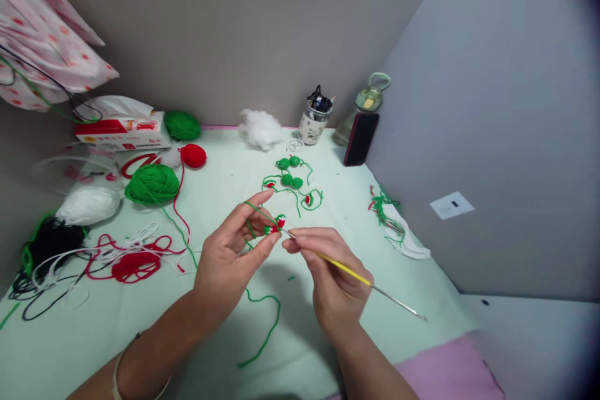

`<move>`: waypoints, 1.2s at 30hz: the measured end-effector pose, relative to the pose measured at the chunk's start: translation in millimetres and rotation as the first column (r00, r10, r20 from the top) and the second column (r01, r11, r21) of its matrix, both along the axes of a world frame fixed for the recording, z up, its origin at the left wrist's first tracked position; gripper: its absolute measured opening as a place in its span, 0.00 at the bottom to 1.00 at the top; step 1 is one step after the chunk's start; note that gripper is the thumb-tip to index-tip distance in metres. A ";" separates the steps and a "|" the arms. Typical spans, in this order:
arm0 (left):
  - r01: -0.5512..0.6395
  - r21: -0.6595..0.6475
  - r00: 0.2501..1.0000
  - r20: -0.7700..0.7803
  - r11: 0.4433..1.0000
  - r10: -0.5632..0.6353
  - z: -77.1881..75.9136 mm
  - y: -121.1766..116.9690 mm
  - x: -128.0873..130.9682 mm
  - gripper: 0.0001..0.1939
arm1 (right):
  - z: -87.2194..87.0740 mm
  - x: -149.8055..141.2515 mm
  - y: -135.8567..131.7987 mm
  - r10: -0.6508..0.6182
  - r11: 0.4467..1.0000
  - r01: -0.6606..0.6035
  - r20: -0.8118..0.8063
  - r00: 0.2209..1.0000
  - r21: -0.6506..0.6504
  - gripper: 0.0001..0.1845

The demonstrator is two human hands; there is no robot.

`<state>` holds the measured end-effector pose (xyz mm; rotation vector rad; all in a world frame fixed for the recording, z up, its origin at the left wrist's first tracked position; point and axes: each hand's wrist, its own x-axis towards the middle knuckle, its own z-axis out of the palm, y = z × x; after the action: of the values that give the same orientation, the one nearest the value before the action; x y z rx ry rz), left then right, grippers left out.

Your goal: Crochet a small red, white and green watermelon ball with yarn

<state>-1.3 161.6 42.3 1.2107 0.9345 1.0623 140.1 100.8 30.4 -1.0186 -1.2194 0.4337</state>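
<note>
Between thumb and fingers, my left hand (234, 244) pinches a small red, white and green crochet piece (276, 226). Green yarn loops over its raised index finger. My right hand (332, 275) grips a crochet hook (344, 267) with a yellow handle and metal ends, pencil-style. The hook's tip meets the crochet piece; whether it is inside a stitch I cannot tell. A loose green yarn tail (276, 319) trails on the table below the hands. Just beyond them lie several green crochet balls (291, 181) and small red-and-green pieces (308, 200) with yarn tails.
At left are a green yarn ball (152, 184), a red yarn ball (193, 155), tangled red yarn (135, 267), black yarn (54, 247) and a tissue box (124, 131). White stuffing (260, 129), a pen cup (313, 124), a bottle (347, 128) and a phone (361, 139) stand along the back. Yarn scraps (387, 215) lie right.
</note>
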 end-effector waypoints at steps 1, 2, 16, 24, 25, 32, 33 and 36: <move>0.000 -0.025 1.000 0.016 1.000 0.001 1.7 -0.1 -0.3 0.28 | -0.1 0.0 0.1 0.004 1.000 -0.004 0.008 1.000 0.007 0.17; 0.006 -0.051 0.999 0.036 0.999 -0.004 3.5 0.1 -0.5 0.28 | -0.2 0.0 0.3 0.008 1.000 -0.008 0.014 1.000 0.011 0.18; 0.313 -0.375 0.911 0.378 0.873 -0.164 15.4 -7.5 1.0 0.25 | -16.6 1.1 -9.7 -0.344 0.925 0.191 0.513 0.786 0.327 0.28; 0.213 -0.282 0.963 0.224 0.935 -0.151 12.9 -6.1 -0.7 0.15 | 1.4 0.2 -1.8 -0.071 0.995 0.061 0.135 0.988 0.072 0.17; 0.156 -0.210 0.980 0.154 0.965 -0.125 11.2 -7.5 -0.8 0.13 | 2.5 0.3 -2.0 -0.072 0.996 0.062 0.152 0.986 0.067 0.17; 0.096 -0.252 0.974 0.222 0.963 -0.039 12.1 -9.9 1.6 0.25 | 2.0 0.7 -6.1 -0.067 0.995 0.039 0.326 0.943 0.092 0.20; 0.166 -0.317 0.954 0.293 0.934 -0.070 13.9 -8.5 1.6 0.27 | 0.0 1.2 -6.0 -0.084 0.990 0.035 0.366 0.927 0.140 0.22; 0.343 -0.457 0.884 0.452 0.821 -0.118 18.3 -4.8 0.8 0.29 | -7.6 2.7 -5.4 -0.181 0.959 0.048 0.474 0.862 0.278 0.23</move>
<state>-0.5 156.8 60.7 0.5886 0.6601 0.7414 142.8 95.4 22.8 -0.9994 -1.6144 -0.0988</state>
